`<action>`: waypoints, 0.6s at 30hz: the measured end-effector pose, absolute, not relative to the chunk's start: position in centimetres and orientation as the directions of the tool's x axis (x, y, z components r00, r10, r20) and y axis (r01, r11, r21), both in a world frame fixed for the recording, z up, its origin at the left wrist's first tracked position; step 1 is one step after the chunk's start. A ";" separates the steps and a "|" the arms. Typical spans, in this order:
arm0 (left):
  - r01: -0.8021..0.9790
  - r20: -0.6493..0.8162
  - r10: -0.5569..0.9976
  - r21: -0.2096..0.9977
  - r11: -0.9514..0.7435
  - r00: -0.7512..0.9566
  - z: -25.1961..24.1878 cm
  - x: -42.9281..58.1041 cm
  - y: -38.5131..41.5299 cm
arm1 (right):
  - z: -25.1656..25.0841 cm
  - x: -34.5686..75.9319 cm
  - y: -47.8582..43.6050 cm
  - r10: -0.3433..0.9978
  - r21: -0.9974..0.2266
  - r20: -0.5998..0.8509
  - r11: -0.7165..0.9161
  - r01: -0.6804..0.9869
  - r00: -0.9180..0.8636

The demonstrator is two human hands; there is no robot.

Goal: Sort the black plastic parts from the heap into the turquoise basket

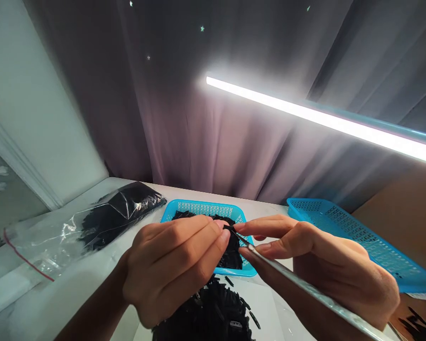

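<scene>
My left hand (pixel 170 267) is curled, its fingertips pinching a small black part (pixel 228 228) held up over a small blue basket (pixel 202 208). My right hand (pixel 326 265) meets it from the right, with fingers closed on a long thin metal tool (pixel 305 286), perhaps tweezers, whose tip touches the black part. The blue basket holds several black pieces (pixel 232 255). A heap of the same small black pieces (pixel 213 317) lies on the white table below my hands.
A clear plastic bag (pixel 92 222) with black parts and a red strip lies on the table at left. A larger blue basket (pixel 358 237) stands at right. A lit tube lamp (pixel 323 118) hangs above, before a grey curtain. A few black pieces (pixel 419 324) lie at bottom right.
</scene>
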State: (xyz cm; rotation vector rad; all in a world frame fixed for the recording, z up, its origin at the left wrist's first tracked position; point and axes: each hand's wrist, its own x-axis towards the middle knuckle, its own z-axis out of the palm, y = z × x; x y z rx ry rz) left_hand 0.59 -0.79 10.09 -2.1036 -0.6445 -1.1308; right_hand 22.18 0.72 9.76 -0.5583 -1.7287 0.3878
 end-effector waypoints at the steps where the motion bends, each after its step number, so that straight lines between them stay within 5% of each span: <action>1: 0.677 0.853 0.111 -0.318 -0.663 0.509 10.1 0.6 -0.8 | 9.8 22.2 0.7 0.559 -0.536 0.812 0.828 0.164 -0.169; 18: 0.648 0.836 0.088 -0.347 -0.678 0.541 9.8 1.0 0.0 | 9.2 21.1 0.0 0.314 -0.170 0.896 0.895 0.412 -0.313</action>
